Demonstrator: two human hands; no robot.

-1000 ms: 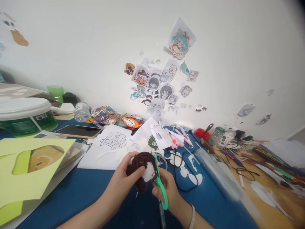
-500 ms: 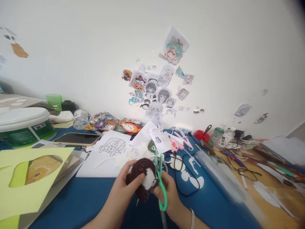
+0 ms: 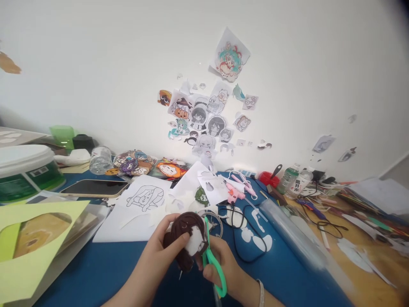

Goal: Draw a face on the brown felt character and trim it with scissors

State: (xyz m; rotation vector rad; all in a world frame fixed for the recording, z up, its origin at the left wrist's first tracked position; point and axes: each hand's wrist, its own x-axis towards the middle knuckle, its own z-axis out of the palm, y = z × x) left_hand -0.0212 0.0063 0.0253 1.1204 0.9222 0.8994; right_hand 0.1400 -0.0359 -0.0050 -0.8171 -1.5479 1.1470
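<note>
R hand [image 3: 223, 266] gripped green plastic scissors [image 3: 212, 262] w/ blades against the R edge of a dark brown & white craft piece [image 3: 188, 238]. L hand [image 3: 162, 251] pinched its L side. White line-drawn paper [image 3: 145, 200] lay beyond, far L.

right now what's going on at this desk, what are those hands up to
The left hand grips a small dark brown and white piece, thumb across its front. The right hand holds green-handled scissors upright, close against the piece's right edge. They are working just above the blue tabletop, with a line drawing on white paper and a pink glue gun lying beyond the hands.
</note>
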